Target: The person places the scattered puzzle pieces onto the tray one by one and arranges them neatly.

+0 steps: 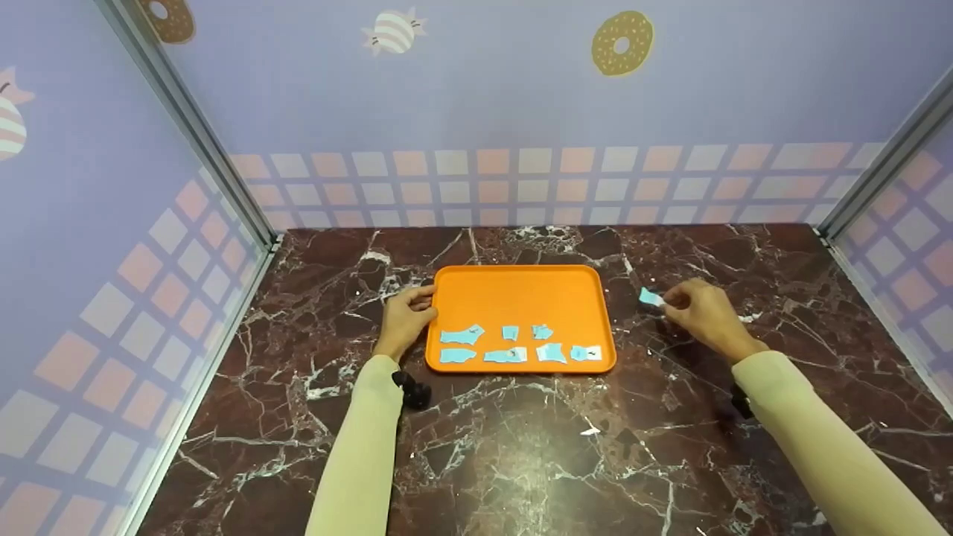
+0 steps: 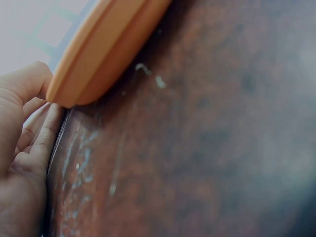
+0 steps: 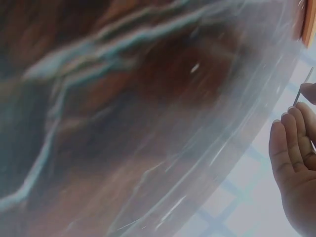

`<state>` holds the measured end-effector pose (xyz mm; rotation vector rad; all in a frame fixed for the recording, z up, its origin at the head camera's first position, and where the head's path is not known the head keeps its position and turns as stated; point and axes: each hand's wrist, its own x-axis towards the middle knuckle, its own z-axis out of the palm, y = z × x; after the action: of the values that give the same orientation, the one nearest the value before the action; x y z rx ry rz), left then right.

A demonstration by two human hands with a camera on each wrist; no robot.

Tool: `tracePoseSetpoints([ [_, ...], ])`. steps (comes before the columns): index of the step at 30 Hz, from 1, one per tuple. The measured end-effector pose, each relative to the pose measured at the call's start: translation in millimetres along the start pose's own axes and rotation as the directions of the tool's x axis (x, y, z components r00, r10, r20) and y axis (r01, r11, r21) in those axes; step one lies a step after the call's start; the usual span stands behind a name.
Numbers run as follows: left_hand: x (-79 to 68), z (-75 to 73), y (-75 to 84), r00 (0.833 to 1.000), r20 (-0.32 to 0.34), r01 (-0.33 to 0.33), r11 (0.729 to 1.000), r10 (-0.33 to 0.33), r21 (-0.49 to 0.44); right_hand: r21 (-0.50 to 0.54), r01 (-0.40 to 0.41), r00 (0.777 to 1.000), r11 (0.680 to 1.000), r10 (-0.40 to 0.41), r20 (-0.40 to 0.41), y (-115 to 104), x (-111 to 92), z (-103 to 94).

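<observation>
An orange tray (image 1: 521,298) lies on the marble-patterned table, with several torn pieces of light-blue paper (image 1: 461,335) in two rows along its near half. My left hand (image 1: 406,320) holds the tray's left edge, its thumb and fingers at the rim; close up in the left wrist view, the fingers (image 2: 37,81) meet the rim's corner. To the right of the tray, my right hand (image 1: 703,313) pinches another torn blue paper piece (image 1: 651,297) with a white edge between thumb and fingertips. That piece shows edge-on as a thin strip (image 3: 303,88) in the right wrist view.
Patterned panels (image 1: 521,112) rise behind the table and at both sides, with metal posts at the corners. The dark red marble tabletop (image 1: 521,454) extends around the tray. Black wrist devices (image 1: 414,391) sit at the sleeve cuffs.
</observation>
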<state>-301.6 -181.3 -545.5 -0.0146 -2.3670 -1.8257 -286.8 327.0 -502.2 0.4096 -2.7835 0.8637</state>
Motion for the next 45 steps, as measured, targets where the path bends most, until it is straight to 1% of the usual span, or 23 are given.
tracePoseSetpoints([
  [8, -1.1, -1.3, 1.1, 1.000, 0.009, 0.009, 1.000, -0.009, 0.005, 0.022, 0.105, 0.994, 0.994, -0.105, 0.016, -22, 4, 14.1],
  [15, -0.5, -0.5, 0.4, 1.000, 0.010, 0.023, 1.000, -0.023, 0.005, 0.059, 0.135, 0.990, 0.989, -0.138, 0.043, -40, 7, 27.2],
  [18, -0.5, -0.3, 0.4, 1.000, 0.006, 0.019, 1.000, -0.019, 0.006, 0.065, 0.147, 0.987, 0.987, -0.151, 0.063, -49, 7, 32.8],
  [23, -1.0, -0.3, 1.2, 1.000, 0.001, 0.022, 1.000, -0.022, 0.005, 0.073, 0.194, 0.977, 0.978, -0.200, 0.080, -59, 8, 41.3],
  [28, -1.0, -0.2, 1.7, 1.000, 0.005, 0.022, 1.000, -0.022, -0.006, 0.080, 0.231, 0.967, 0.970, -0.238, 0.091, -66, 9, 47.8],
  [34, -0.6, -0.3, 1.6, 1.000, -0.001, 0.020, 1.000, -0.020, 0.002, 0.083, 0.260, 0.957, 0.962, -0.269, 0.112, -72, 10, 53.0],
  [42, -0.6, -0.1, 0.9, 1.000, -0.004, 0.016, 1.000, -0.016, 0.015, 0.035, 0.318, 0.938, 0.947, -0.320, 0.133, -76, 9, 58.5],
  [45, -0.7, 0.0, 1.3, 1.000, -0.005, 0.012, 1.000, -0.012, 0.016, 0.033, 0.326, 0.934, 0.945, -0.327, 0.142, -77, 9, 59.4],
])
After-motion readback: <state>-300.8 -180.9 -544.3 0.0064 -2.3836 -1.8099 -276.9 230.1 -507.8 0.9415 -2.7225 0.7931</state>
